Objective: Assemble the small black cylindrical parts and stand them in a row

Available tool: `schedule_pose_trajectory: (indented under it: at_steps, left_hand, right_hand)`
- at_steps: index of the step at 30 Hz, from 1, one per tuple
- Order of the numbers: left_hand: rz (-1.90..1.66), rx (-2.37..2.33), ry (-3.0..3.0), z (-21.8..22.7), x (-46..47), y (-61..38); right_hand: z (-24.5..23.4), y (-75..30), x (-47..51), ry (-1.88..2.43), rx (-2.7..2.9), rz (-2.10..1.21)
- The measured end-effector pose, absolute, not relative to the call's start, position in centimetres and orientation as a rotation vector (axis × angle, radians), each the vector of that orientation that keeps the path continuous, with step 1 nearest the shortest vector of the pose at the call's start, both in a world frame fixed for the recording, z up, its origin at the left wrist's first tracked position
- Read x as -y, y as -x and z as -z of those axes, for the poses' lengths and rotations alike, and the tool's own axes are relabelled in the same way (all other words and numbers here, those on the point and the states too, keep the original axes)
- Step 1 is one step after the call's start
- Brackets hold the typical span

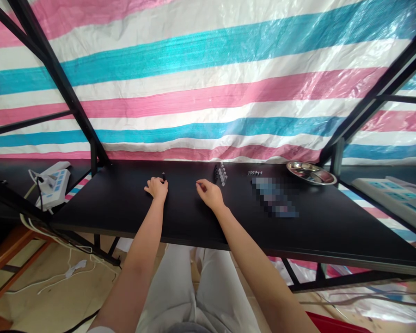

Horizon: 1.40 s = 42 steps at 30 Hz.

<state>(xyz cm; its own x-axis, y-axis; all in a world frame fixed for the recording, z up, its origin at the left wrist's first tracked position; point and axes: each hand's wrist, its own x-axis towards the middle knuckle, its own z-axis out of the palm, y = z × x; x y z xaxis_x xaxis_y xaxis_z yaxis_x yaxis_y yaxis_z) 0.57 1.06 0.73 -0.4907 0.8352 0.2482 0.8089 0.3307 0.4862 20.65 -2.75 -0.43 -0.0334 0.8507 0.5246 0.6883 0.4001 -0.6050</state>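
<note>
My left hand (156, 188) rests on the black tabletop, its thumb and index finger closed on a small black cylinder (164, 176) with a pale tip. To its right, my right hand (210, 194) hovers at or just over the table, fingertips pinched together; whatever they hold, if anything, is too small to make out. Beyond the right hand stand a row of small black pieces (216, 173) and, beside them, a cluster of small clear pieces (223, 175). Farther right lies a row of tiny coiled, shiny pieces (255, 173).
A round shiny metal plate (311, 173) sits at the table's back right. A blurred-out flat object (275, 198) lies in front of it. White power strips (55, 187) are on the left table. Black metal posts (69, 99) frame both sides, with a striped plastic sheet (208, 83) behind.
</note>
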Motion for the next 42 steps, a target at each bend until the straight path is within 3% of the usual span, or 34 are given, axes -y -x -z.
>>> schedule_pose_trajectory:
  at_steps: [7,12,15,19,26,42]
  left_hand:
    - [-0.985,-2.559,-1.541,-1.1,-0.3,-1.0]
    - [-1.323,-2.409,-1.940,-2.2,2.0,-4.2]
    - [-1.178,-2.028,-2.465,-2.5,3.6,-7.0]
    - [-0.724,-1.575,-2.889,-2.1,4.2,-10.2]
    - [-0.558,-1.538,-2.825,-0.7,1.8,-13.2]
    - [-1.050,-1.558,-2.661,-1.1,1.6,-10.2]
  right_hand:
    - [-0.8,-24.5,2.2,1.450,1.100,0.062]
    - [-0.5,-26.7,1.6,1.907,0.989,-0.117]
    - [-0.1,-26.5,1.7,2.093,1.106,-0.214]
    - [0.3,-26.1,1.7,2.160,1.252,-0.223]
    - [1.2,-26.3,1.3,2.065,1.335,-0.157]
    - [1.7,-26.1,0.9,2.000,1.446,-0.084]
